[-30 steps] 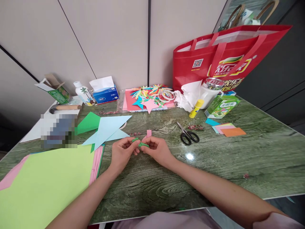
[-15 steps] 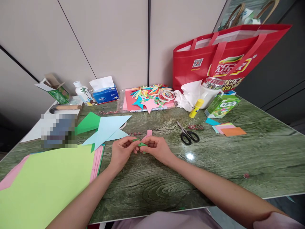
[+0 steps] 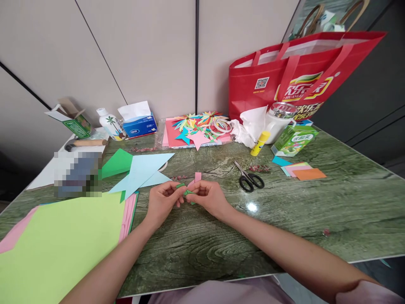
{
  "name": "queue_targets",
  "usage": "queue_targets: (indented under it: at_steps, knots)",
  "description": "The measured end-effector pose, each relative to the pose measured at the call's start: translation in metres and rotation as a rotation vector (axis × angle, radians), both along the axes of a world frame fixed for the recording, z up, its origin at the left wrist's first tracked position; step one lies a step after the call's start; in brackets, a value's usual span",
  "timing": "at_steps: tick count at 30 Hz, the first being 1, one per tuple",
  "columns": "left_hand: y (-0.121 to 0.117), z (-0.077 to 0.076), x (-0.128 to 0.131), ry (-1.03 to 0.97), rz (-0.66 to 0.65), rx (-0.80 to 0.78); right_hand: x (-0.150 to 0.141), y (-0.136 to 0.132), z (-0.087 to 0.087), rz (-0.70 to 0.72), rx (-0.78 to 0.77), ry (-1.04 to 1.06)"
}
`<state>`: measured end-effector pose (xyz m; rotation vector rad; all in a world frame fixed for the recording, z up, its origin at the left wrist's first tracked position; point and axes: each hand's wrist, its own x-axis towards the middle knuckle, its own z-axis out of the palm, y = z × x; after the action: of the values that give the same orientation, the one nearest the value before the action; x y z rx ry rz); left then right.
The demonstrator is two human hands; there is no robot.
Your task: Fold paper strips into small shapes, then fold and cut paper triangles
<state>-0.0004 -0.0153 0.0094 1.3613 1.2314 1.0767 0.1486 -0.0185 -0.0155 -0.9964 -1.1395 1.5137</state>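
Between both hands is a small folded piece of green paper (image 3: 189, 192), partly covered by fingers. My left hand (image 3: 161, 201) pinches its left side between thumb and fingertips. On the other side my right hand (image 3: 211, 197) grips it, thumb in front and fingers curled behind. A pink paper piece (image 3: 198, 176) shows just beyond the right fingers; whether it is touched I cannot tell. Black-handled scissors (image 3: 249, 179) lie to the right of my hands, tips pointing away. Large light-blue (image 3: 141, 169) and green folded paper shapes (image 3: 117, 164) lie to the left.
Yellow-green paper sheets (image 3: 69, 236) cover the left front of the table. Along the back stand a tissue box (image 3: 139, 126), a bag of paper stars (image 3: 167, 135), a glue stick (image 3: 260, 143), a green carton (image 3: 294, 141) and a red bag (image 3: 247, 88). Coloured slips (image 3: 308, 174) lie right.
Slightly more of the green paper shows between the fingertips. Both hands stay in nearly the same place, and the surrounding objects have not moved.
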Motion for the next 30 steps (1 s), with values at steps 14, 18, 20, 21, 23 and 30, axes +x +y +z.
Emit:
queue_targets:
  at_steps: [14,18,20,21,23,30]
  knots:
    - [0.0002,0.0031,0.0022,-0.125,-0.059,-0.115,0.0015,0.0006,0.0062,-0.009,0.026,-0.105]
    - [0.0011,0.0056,0.0001,-0.138,-0.113,-0.137,0.0036,0.0016,0.0052,0.026,0.022,-0.100]
    - [0.0007,0.0059,-0.0009,-0.150,-0.133,-0.163,0.0038,0.0006,0.0049,0.039,0.045,-0.118]
    - [0.0005,0.0057,-0.0013,-0.162,-0.140,-0.178,0.0039,0.0001,0.0050,0.041,0.061,-0.133]
    - [0.0005,0.0048,-0.0016,-0.192,-0.147,-0.211,0.0039,-0.0007,0.0051,0.039,0.094,-0.164]
    - [0.0010,0.0067,0.0012,-0.168,-0.152,-0.214,0.0038,0.0000,0.0039,0.046,0.090,-0.142]
